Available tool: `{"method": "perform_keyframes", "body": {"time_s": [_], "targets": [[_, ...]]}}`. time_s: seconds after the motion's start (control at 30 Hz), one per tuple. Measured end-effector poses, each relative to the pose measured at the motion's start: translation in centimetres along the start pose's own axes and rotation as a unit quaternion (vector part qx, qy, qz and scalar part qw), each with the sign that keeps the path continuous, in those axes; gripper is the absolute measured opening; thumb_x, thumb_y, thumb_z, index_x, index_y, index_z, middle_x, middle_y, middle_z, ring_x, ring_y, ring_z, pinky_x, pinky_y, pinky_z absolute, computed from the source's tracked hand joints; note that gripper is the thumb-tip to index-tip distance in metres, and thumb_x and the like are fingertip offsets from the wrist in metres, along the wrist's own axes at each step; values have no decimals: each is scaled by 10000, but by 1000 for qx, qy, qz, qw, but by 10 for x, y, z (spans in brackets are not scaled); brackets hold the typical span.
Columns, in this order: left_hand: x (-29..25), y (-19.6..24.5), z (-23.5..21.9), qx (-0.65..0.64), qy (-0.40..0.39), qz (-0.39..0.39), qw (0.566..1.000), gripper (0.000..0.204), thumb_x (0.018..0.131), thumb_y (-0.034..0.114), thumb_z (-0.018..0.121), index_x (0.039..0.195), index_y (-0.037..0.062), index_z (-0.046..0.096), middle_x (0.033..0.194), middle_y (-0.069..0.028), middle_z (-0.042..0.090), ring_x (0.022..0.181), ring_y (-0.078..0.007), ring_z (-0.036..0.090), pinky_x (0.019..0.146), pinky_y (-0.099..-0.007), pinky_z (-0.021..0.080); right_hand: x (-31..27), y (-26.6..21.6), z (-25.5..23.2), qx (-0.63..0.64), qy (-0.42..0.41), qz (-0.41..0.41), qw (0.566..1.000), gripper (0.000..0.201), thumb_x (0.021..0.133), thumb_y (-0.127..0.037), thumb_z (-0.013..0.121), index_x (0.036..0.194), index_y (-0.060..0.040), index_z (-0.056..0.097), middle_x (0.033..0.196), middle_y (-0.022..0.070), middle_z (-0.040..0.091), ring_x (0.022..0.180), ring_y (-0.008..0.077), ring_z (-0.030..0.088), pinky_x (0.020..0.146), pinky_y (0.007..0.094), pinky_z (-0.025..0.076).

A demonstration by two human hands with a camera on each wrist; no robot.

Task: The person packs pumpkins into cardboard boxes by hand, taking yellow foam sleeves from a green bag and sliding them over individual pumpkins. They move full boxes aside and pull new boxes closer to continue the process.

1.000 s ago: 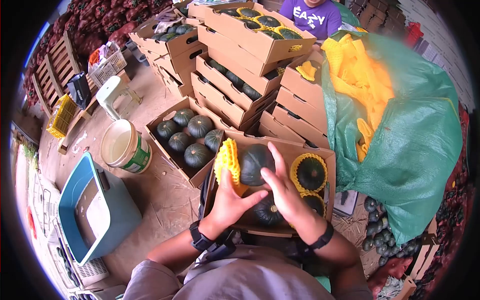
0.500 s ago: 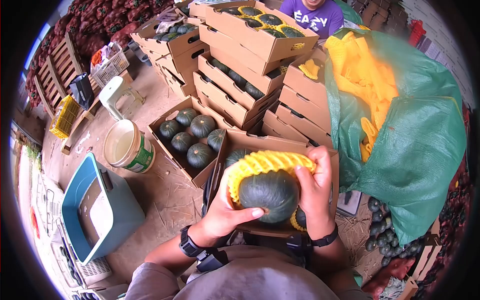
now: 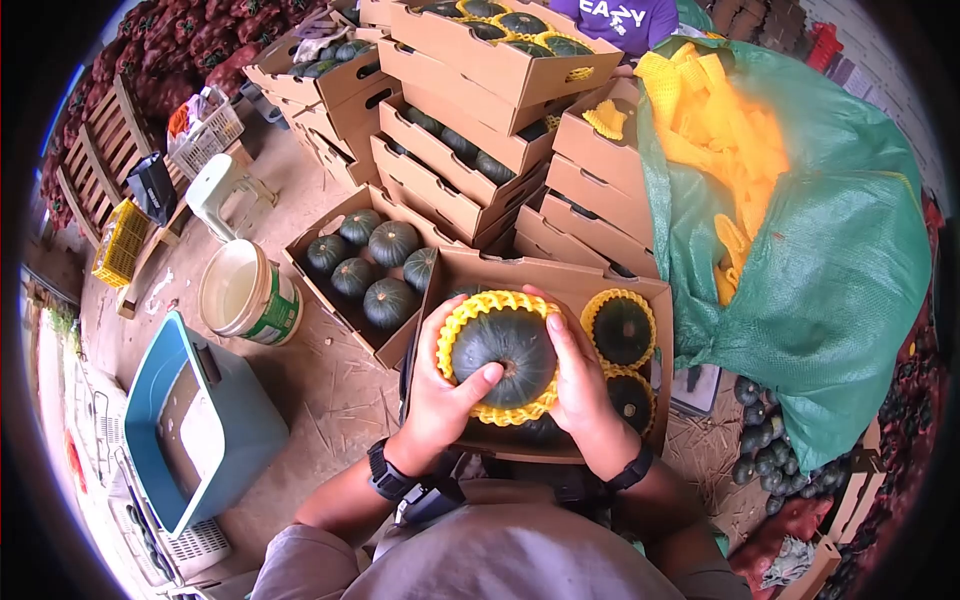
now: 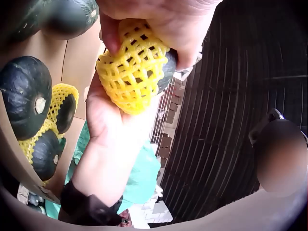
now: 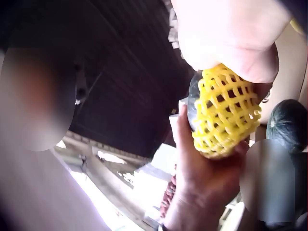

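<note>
A dark green squash (image 3: 505, 350) wrapped round its sides in a yellow foam net (image 4: 132, 72) is held over an open cardboard box (image 3: 490, 268). My left hand (image 3: 438, 378) grips it from the left, thumb across the top beside the stem end. On the other side my right hand (image 3: 582, 392) holds the netted squash, fingers along the net. Both wrist views show the net's open weave between the two hands. In the box's right side sit two netted squashes (image 3: 622, 332). A bare squash (image 4: 26, 96) lies beside them, mostly covered by my hands in the head view.
Another box of bare squashes (image 3: 392, 245) adjoins at the left. Stacked cartons (image 3: 450, 145) rise behind, with a person (image 3: 630, 22) beyond. A green sack (image 3: 840, 270) full of yellow nets stands right. A blue tub (image 3: 240, 430) and white bucket (image 3: 235, 290) are left.
The net, first apart from the squash in my left hand, was stretched over it by both hands and now encircles it. The squash has shifted slightly up and left since half a second ago.
</note>
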State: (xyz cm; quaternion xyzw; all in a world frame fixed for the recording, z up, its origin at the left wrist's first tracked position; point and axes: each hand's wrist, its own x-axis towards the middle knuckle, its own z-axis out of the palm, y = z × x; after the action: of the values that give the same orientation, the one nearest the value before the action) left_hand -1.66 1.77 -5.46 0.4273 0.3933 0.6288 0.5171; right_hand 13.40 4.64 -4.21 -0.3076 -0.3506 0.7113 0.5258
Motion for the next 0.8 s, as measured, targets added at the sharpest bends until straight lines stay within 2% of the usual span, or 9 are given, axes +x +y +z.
{"method": "perform_keyframes", "body": {"time_s": [0.1,0.23,0.3,0.33,0.4,0.5,0.6,0.7,0.8], "targets": [[5,5,-3,-32,8,-56,998,809,787,216,732,1414,43,251,1256,-123,472,1140,-200,498,1015,-348,380,-14,12,7,-236,-1,-140,962,548,953,-229,534,1403,-4,315,1374,120,411,1249,189,410,1066,319,291],[-3,3,-1,-325,-66,-137,933,857,856,488,598,1469,94,147,1363,-120,425,1223,-241,466,1050,-387,364,-21,6,8,-61,-1,-91,994,631,943,-311,531,1428,-12,258,1414,182,345,1296,260,364,1068,379,293],[-15,-9,-9,-468,-124,-227,845,821,873,598,490,1467,134,166,1451,-95,346,1315,-262,377,1084,-398,329,-18,3,-10,-419,-27,-170,892,699,917,-356,555,1443,-33,227,1422,253,285,1303,348,338,1063,424,292],[-15,-13,-13,-404,-123,-235,875,771,893,569,477,1461,141,179,1444,-95,350,1313,-252,377,1084,-392,329,-18,2,-16,-579,-40,-197,790,733,904,-378,567,1451,-43,211,1426,289,255,1307,392,325,1060,446,292],[-7,-11,-10,-271,-127,-254,920,673,933,512,451,1448,157,204,1429,-95,358,1308,-233,376,1083,-380,327,-23,-18,-7,-629,-112,-181,748,1030,706,-484,744,1467,-88,174,1390,379,206,1239,495,365,1022,490,333],[-8,-15,3,-98,-110,-240,960,508,982,464,367,1369,156,257,1294,-74,411,1201,-193,441,959,-350,422,-10,-25,-23,-505,-202,-61,837,1021,676,-308,807,1452,-77,185,1375,223,332,1289,344,367,1058,437,310],[2,-3,-16,-25,-101,-290,951,597,939,603,330,1344,165,319,1265,-89,417,1200,-205,425,901,-407,419,7,-17,-43,-193,-76,-34,978,847,701,-248,778,1369,-51,297,1320,131,401,1245,215,402,1030,368,350],[2,-5,-21,27,-125,-344,930,629,932,585,376,1380,146,326,1349,-110,379,1266,-238,373,1008,-421,323,40,-22,-63,-593,-93,-178,780,777,647,-242,795,1311,-121,409,1253,167,414,1170,319,466,1006,389,372],[7,-8,-15,18,-150,-370,916,707,917,587,404,1444,141,253,1444,-140,311,1327,-259,310,1064,-419,261,48,-2,-56,-837,-106,-16,537,741,609,-293,799,1288,-293,502,1291,174,388,1197,372,399,962,466,371]]}}
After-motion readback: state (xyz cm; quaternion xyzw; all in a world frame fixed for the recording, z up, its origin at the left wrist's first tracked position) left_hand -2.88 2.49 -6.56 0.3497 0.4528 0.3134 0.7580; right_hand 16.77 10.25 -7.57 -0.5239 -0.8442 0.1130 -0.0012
